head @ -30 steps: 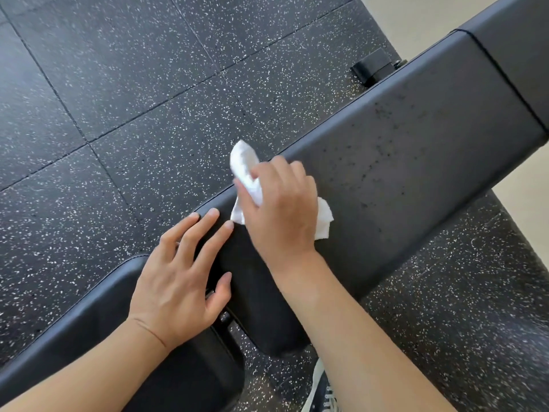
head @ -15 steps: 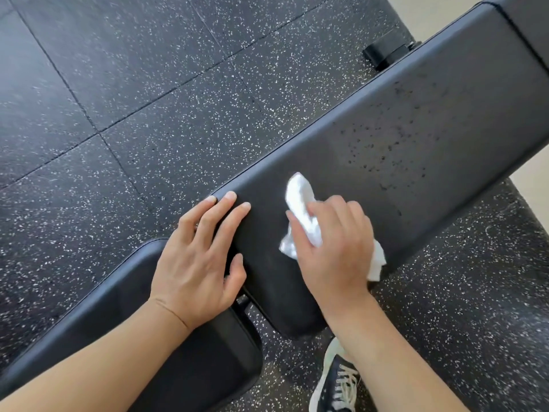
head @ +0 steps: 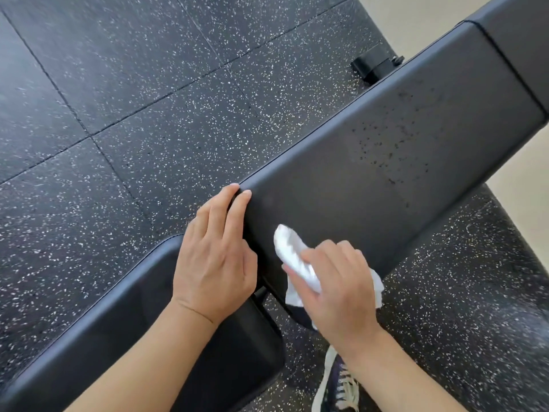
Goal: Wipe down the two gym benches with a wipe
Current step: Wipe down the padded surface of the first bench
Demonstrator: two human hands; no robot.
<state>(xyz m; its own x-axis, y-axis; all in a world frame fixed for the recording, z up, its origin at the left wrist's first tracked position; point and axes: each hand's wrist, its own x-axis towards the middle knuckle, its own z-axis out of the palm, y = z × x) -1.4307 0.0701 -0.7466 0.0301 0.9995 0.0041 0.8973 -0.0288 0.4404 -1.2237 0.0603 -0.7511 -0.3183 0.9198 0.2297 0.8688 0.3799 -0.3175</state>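
Note:
A long black padded bench back (head: 371, 173) runs diagonally from the centre to the upper right, speckled with dark spots at its far half. My right hand (head: 338, 289) grips a crumpled white wipe (head: 292, 257) and presses it on the pad's near end. My left hand (head: 215, 257) lies flat with straight fingers on the pad's near left corner and edge. The black seat pad (head: 124, 331) sits at lower left, partly under my left forearm. Another black pad (head: 523, 34) shows at the top right corner.
Black rubber floor tiles (head: 148, 114) with white flecks surround the bench. A black bench foot (head: 372, 65) sticks out past the pad's far edge. My dark sneaker with white laces (head: 341, 385) stands on the floor below the pad. A pale floor strip lies at the right.
My right hand has dragged the wipe from the pad's far edge across to its near edge and corner. My left hand stays on the pad's left corner.

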